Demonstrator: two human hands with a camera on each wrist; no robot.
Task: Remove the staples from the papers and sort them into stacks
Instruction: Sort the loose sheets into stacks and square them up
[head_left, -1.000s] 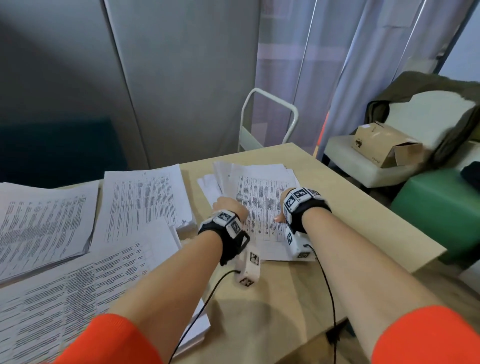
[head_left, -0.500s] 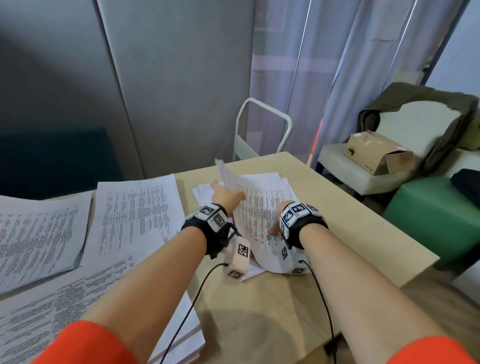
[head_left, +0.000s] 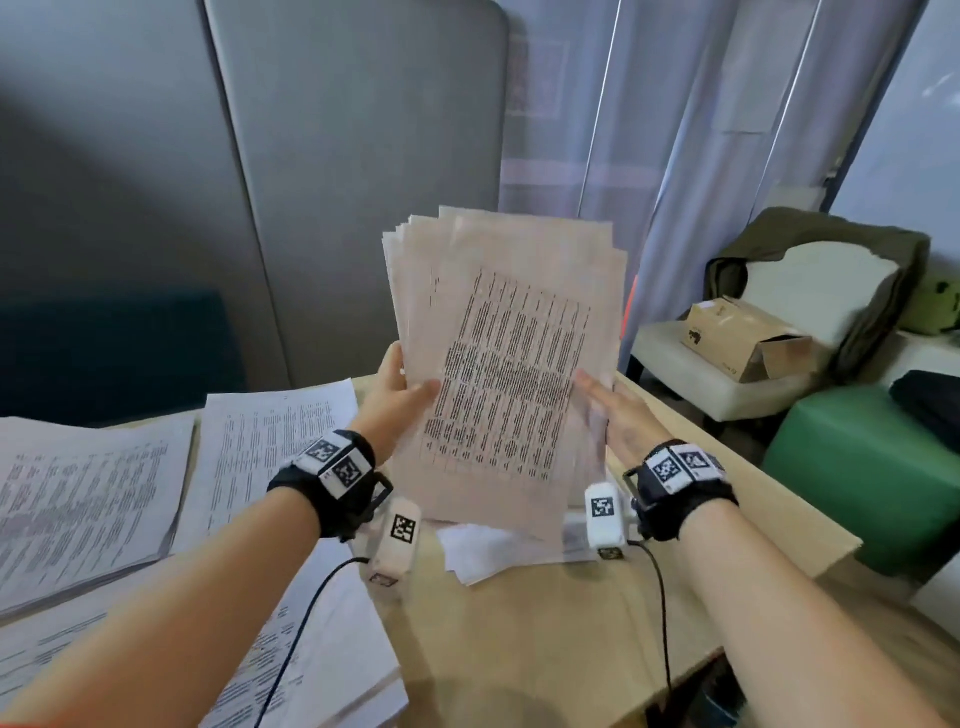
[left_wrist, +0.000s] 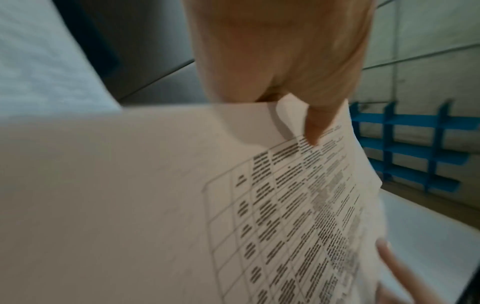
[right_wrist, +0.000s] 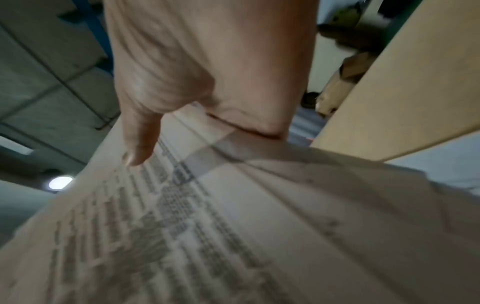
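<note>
Both hands hold a fanned sheaf of printed papers (head_left: 511, 364) upright above the counter (head_left: 545, 623), its lower edge just over a few loose sheets (head_left: 498, 553) lying there. The left hand (head_left: 397, 397) pinches the sheaf's left edge, thumb on the near face and fingers behind; the right hand (head_left: 621, 415) grips the right edge, thumb (right_wrist: 139, 142) laid on the printed page. Further paper stacks lie on the counter to the left: one at the far left (head_left: 78, 499), one beside it (head_left: 270, 447), one nearest (head_left: 322, 654). A cardboard box (head_left: 743, 338) sits on a seat far right.
</note>
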